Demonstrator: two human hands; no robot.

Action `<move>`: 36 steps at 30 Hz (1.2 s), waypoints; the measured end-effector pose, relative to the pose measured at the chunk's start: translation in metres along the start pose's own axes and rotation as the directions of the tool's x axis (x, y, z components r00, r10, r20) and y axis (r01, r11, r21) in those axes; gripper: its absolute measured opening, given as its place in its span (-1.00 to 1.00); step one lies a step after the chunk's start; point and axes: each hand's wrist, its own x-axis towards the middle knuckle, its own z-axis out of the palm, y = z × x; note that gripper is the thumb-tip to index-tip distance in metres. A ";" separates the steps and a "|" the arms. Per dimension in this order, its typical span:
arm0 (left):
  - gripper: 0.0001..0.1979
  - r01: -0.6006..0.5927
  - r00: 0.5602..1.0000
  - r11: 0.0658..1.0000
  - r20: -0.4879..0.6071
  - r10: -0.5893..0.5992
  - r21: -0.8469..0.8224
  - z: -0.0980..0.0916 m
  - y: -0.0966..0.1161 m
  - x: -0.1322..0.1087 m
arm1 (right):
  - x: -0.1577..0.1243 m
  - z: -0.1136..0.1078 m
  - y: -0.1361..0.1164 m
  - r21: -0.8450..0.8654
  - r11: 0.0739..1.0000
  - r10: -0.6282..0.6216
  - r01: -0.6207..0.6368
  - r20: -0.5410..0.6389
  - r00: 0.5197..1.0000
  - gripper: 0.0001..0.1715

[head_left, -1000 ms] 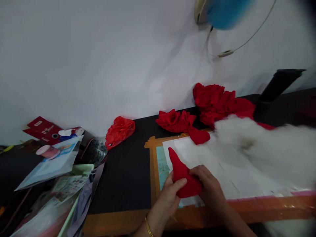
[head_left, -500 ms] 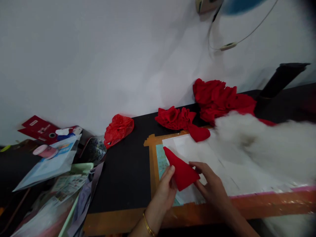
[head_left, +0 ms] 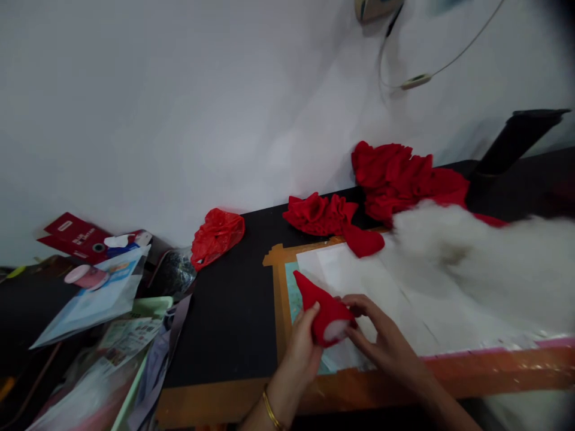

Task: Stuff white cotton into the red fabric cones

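We find the scene dim and cool in tone, the wall (head_left: 251, 131) palest toward its middle and crossed by broad, soft-edged shadows at upper right, though we cannot fix the light's source. We note small glints on the orange tape (head_left: 494, 374) at lower right, while the black tabletop (head_left: 233, 323) sinks into near-black and the red piece (head_left: 321, 305) keeps little surface detail. We record blur over the white fluff (head_left: 507, 275), a darkened top right corner, and marked wide-angle stretching toward the frame's edges.
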 end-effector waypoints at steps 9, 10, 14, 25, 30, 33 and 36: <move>-0.72 0.100 0.995 0.984 0.034 -0.096 -0.149 0.014 0.012 -0.003 | -0.006 0.011 -0.010 -0.455 0.849 -0.368 0.268 -0.145 0.918 -0.68; -0.74 0.076 0.997 0.988 0.034 -0.072 -0.136 0.015 0.009 -0.004 | -0.005 0.018 -0.010 -0.508 0.814 -0.382 0.280 -0.107 0.918 -0.69; -0.68 -0.052 0.997 0.999 0.052 0.053 -0.007 0.013 0.000 -0.007 | -0.003 0.039 -0.003 -0.583 0.734 -0.369 0.349 0.089 0.925 -0.74; -0.46 -0.063 0.993 0.980 0.111 0.043 0.187 -0.007 0.004 -0.016 | -0.038 0.047 0.013 -0.512 0.791 -0.234 0.333 0.250 0.940 -0.64; -0.36 -0.020 0.991 0.989 0.135 0.000 0.150 -0.008 0.014 -0.011 | -0.037 0.041 0.003 -0.376 0.882 -0.189 0.284 0.270 0.944 -0.61; -0.45 -0.078 0.992 0.972 0.114 0.053 0.223 -0.007 0.018 -0.007 | -0.035 0.044 0.008 -0.420 0.876 -0.124 0.235 0.274 0.954 -0.67; -0.50 -0.128 0.989 0.964 0.105 0.106 0.235 -0.006 0.022 -0.007 | -0.032 0.048 0.013 -0.490 0.826 -0.156 0.280 0.278 0.948 -0.67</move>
